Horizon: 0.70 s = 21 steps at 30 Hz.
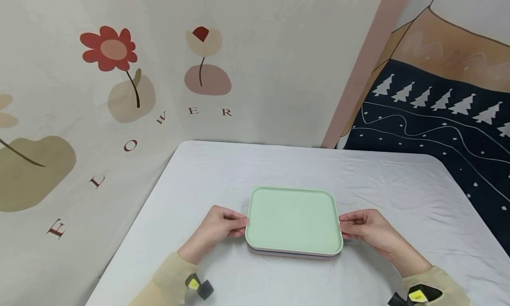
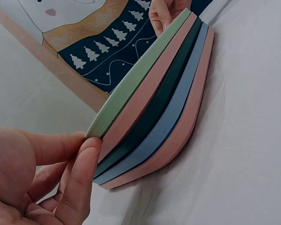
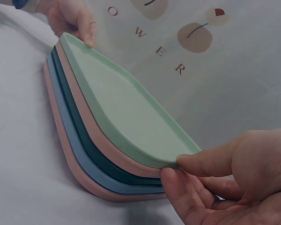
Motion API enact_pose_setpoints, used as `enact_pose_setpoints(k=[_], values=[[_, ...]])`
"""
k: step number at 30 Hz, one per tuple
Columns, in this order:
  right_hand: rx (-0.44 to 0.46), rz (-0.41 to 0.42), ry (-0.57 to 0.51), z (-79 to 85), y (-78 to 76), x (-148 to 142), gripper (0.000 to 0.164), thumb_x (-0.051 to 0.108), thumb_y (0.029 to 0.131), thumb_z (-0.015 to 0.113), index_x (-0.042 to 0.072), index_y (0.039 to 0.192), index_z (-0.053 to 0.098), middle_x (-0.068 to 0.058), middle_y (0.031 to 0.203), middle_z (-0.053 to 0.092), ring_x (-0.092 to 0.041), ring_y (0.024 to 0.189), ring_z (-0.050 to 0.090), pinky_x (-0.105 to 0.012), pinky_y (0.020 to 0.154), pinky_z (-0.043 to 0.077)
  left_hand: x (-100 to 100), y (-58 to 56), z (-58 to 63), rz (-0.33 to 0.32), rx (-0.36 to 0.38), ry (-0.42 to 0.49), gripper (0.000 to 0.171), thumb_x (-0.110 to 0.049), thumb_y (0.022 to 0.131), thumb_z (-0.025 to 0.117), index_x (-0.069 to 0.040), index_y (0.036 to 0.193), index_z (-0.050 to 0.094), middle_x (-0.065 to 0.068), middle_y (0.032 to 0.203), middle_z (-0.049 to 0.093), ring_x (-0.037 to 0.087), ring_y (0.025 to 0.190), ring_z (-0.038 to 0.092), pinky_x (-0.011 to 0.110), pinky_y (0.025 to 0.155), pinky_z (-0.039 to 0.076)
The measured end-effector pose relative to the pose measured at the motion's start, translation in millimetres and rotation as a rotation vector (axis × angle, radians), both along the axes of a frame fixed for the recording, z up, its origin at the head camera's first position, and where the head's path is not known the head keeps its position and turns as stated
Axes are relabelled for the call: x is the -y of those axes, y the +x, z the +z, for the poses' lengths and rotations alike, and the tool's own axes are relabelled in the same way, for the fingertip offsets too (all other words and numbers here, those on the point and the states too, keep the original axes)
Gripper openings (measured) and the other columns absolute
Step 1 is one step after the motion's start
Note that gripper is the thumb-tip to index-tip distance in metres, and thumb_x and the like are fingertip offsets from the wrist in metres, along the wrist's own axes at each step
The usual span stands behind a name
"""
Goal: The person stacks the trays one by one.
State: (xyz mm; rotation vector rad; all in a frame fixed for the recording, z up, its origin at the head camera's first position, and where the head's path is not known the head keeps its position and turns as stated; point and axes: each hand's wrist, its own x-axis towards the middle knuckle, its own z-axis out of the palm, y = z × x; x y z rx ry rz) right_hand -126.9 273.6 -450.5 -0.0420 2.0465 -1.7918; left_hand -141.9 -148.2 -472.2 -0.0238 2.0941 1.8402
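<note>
A light green tray (image 1: 294,219) lies on top of a stack on the white-covered table. Its left edge is pinched between the thumb and fingers of my left hand (image 1: 221,224). My right hand (image 1: 368,228) pinches the right edge in the same way. Below it, the left wrist view shows a pink tray (image 2: 147,91), a dark green tray (image 2: 168,93), a blue tray (image 2: 185,93) and another pink tray (image 2: 164,152) at the bottom. The rims sit close together. Fingers cover part of the stack's short sides.
White cloth (image 1: 259,164) covers the table around the stack. Behind the table hangs a pale backdrop (image 1: 279,75) printed with flowers and letters. At the right is a dark backdrop (image 1: 418,137) with white trees.
</note>
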Motion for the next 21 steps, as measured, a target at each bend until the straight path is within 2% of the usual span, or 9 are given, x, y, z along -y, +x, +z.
enact_pose_setpoints(k=[13, 21], values=[[0.010, -0.021, 0.026, -0.7, 1.2, 2.1, 0.039, -0.005, 0.098, 0.070, -0.027, 0.126, 0.055, -0.018, 0.107, 0.073, -0.021, 0.095, 0.075, -0.036, 0.086, 0.064, 0.7, -2.3, -2.7, -0.001, -0.001, -0.027, 0.015, -0.006, 0.092, 0.083, 0.007, 0.099, 0.080, 0.013, 0.086, 0.077, 0.014, 0.071, 0.072, 0.027, 0.066, 0.064], [0.009, -0.046, 0.027, -0.7, 0.2, 0.5, 0.039, -0.003, 0.099, 0.070, -0.027, 0.126, 0.056, -0.017, 0.106, 0.073, -0.020, 0.093, 0.075, -0.036, 0.085, 0.064, 3.0, -5.3, 0.7, -0.001, -0.026, -0.060, 0.017, -0.011, 0.092, 0.083, 0.004, 0.100, 0.080, 0.013, 0.088, 0.078, 0.018, 0.076, 0.074, 0.031, 0.070, 0.065]])
